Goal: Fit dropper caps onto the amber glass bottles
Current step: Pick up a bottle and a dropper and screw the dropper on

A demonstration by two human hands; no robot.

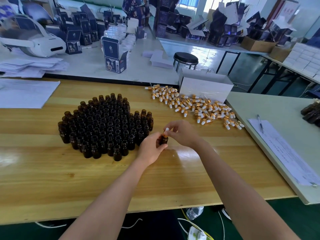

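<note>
**Operator A:** Workroom status: long white tables behind the wooden bench (52, 174) carry stacked dark cartons; a black stool (185, 58) stands beyond the bench's far edge. Report the bench.

**Operator B:** Largest item: the cluster of amber bottles (105, 125), left of bench centre, all with open necks. No capped bottle stands anywhere on the bench. Right of and beyond the cluster: a loose pile of dropper caps (195, 106), gold collars and white bulbs, touching a white box (206, 85).

**Operator A:** Work in hand?

**Operator B:** One bottle (164, 139), just right of the cluster's near edge. The left hand (151, 149) has its fingers wrapped around the body. The right hand (181, 134) pinches a cap (166, 131) seated at the neck; likely being screwed on.

**Operator A:** Progress?

**Operator B:** Judged as the start: first unit in fitting, the entire cluster remaining.
</note>
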